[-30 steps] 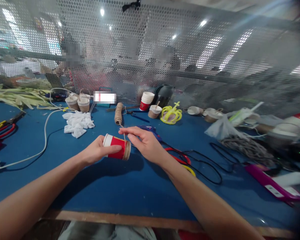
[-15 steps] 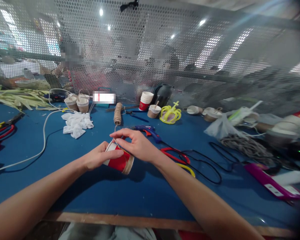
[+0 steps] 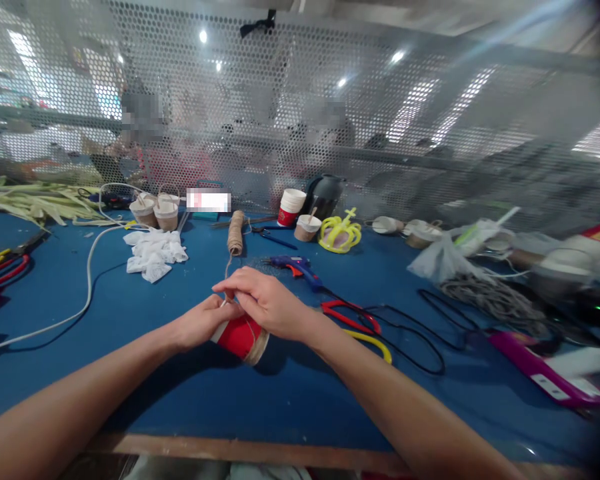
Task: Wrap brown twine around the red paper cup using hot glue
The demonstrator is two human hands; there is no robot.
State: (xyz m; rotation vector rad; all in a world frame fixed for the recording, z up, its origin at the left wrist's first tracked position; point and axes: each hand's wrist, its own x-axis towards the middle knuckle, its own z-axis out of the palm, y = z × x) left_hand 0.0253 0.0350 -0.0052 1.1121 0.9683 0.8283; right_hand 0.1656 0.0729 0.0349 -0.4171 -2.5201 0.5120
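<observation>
A red and white paper cup [image 3: 241, 337] lies tilted between my hands, with twine wound round its lower end. My left hand [image 3: 203, 321] grips the cup at its rim. My right hand [image 3: 265, 300] is bent over the cup's top, its fingers pinched on the twine [image 3: 228, 268]. That strand runs up to a twine roll [image 3: 235, 233] standing behind the cup. Part of the rim is hidden by my fingers.
A blue glue gun [image 3: 300, 268] and red-handled tool [image 3: 347, 313] lie right of my hands. White crumpled cloth [image 3: 155, 252] is at left. Behind stand stacked cups [image 3: 291, 207] and a yellow crown-shaped piece [image 3: 339, 235]. A purple power strip [image 3: 540, 370] lies at right.
My left thumb has moved from the cup's side up towards the rim. Both hands and the cup appear slightly lower, and my right fingers have shifted left.
</observation>
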